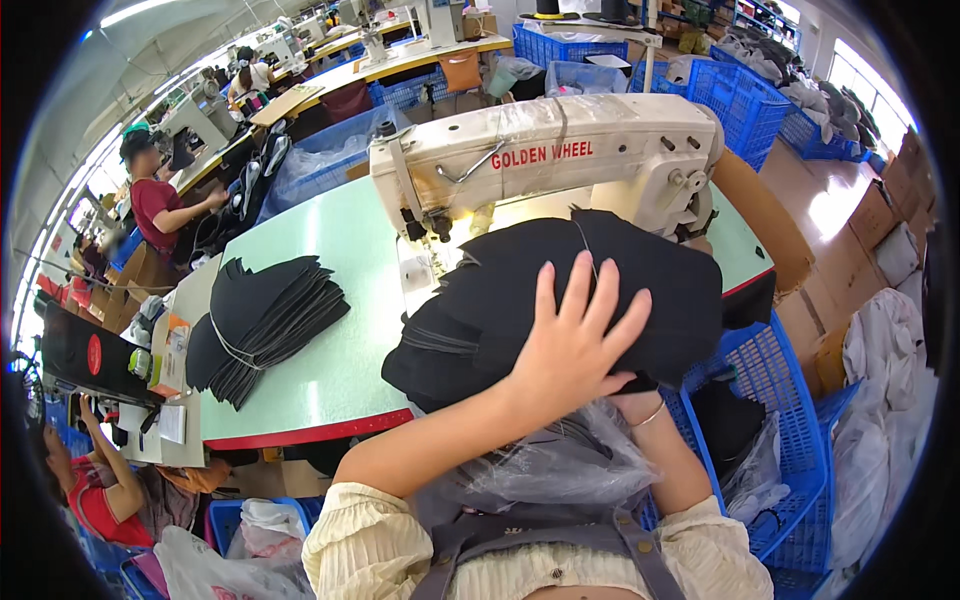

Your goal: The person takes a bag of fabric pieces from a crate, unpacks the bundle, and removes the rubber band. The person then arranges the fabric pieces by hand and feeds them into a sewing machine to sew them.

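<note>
A thick bundle of black fabric pieces, tied with a thin string, lies in front of and partly under the arm of the white sewing machine. My left hand rests flat on top of it with its fingers spread. Just below, my right hand reaches up to the bundle's near edge; its fingers are hidden under the fabric. A second tied bundle of black pieces sits to the left on the pale green tabletop. Clear plastic covers grey material on my lap.
To my right stands a blue plastic crate with dark fabric and plastic bags. Boxes and white wrapped bundles line the right side. A person in red works at the left, another person nearer.
</note>
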A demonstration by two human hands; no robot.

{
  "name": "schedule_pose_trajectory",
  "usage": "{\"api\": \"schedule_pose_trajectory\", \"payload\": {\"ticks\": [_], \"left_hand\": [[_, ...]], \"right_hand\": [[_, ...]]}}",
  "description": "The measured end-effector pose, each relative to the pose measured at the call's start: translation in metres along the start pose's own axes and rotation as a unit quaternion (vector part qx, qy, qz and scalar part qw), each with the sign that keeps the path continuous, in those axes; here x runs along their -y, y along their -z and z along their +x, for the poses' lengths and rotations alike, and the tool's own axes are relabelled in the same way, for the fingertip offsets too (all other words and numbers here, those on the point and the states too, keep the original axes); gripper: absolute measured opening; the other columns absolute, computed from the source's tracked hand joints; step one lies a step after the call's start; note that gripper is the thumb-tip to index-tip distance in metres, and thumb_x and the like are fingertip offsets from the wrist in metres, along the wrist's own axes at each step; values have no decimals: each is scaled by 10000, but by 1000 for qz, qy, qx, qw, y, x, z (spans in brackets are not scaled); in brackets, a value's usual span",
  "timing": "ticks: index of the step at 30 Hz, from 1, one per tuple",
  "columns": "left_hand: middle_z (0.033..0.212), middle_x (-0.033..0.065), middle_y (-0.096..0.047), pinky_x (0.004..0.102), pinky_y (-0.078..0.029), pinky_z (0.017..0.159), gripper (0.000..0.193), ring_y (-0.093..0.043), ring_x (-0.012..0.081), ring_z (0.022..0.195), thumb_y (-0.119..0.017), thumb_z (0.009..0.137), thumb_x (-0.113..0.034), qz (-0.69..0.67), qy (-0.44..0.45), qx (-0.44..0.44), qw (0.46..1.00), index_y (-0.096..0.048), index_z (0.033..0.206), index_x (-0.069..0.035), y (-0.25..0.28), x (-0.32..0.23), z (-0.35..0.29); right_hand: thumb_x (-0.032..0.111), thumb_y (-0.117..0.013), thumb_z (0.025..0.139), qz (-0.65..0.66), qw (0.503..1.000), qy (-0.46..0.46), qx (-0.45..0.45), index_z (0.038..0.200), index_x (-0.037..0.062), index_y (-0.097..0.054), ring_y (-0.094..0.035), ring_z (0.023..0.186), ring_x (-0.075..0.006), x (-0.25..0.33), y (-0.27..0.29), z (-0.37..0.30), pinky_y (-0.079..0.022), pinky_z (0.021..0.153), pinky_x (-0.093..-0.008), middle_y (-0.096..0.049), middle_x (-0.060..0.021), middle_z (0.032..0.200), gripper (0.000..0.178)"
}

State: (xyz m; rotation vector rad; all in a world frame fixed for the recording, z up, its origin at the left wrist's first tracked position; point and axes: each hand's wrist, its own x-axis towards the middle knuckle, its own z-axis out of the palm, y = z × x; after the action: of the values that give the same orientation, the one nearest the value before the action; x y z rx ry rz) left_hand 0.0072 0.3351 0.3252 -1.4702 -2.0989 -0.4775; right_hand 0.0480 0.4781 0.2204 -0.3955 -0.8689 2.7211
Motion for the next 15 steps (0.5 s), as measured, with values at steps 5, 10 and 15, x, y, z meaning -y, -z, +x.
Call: {"api": "schedule_pose_trajectory", "payload": {"ticks": [5,10,15], "left_hand": [[1361,226,-410,613,-284,1020,1097,-370,410,1281,-823,502,-536,-32,13,24,999,-381,1424,-136,0,25,6],[1361,214,-417,625,-295,1008,1061,-388,398,1271,-832,532,-486,-7,-17,57,998,-369,1430,-161,-4,17,9],[1346,199,-423,616,-306,1005,1045,-393,389,1263,-841,544,-454,-8,-21,51,998,-367,1429,-163,-6,19,10]], "right_hand": [[313,-461,992,-74,996,-46,-29,1236,-5,-527,-590,1089,-272,1,16,-17,-473,961,-376,-641,-71,1130,406],[285,-557,947,-564,811,-8,158,1328,-11,-461,-638,973,-284,2,27,-79,-500,865,-353,-653,-124,1070,492],[255,-609,914,-620,670,-85,400,1421,20,-385,-645,835,-278,29,6,-139,-491,747,-373,-646,-197,979,602]]}}
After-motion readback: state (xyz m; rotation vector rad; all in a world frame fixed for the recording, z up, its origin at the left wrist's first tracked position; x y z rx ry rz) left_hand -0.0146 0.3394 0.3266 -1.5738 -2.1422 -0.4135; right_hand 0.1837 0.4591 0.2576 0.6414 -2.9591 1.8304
